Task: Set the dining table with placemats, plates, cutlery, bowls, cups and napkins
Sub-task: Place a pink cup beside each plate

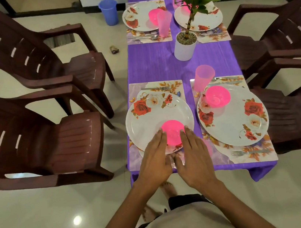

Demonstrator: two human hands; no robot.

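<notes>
Left hand (154,158) and right hand (193,154), fingers straight and spread, flank a pink bowl (173,132) on the near-left floral plate (158,116) on the purple tabletop (157,65); nudging it gently to centre would suit best.

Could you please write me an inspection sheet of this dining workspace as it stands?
Surface: long table under purple cloth.
Job's things: four floral placemats, each with a white rose-patterned plate; near-left plate carries a pink plastic bowl; pink tumbler at near-right setting; forks laid.
Clutter: potted plant in white pot.
Grips: left hand and right hand flank the bowl, fingers straight.
Cables: nothing seen.
Surroundings: brown plastic chairs; blue bucket on floor.
</notes>
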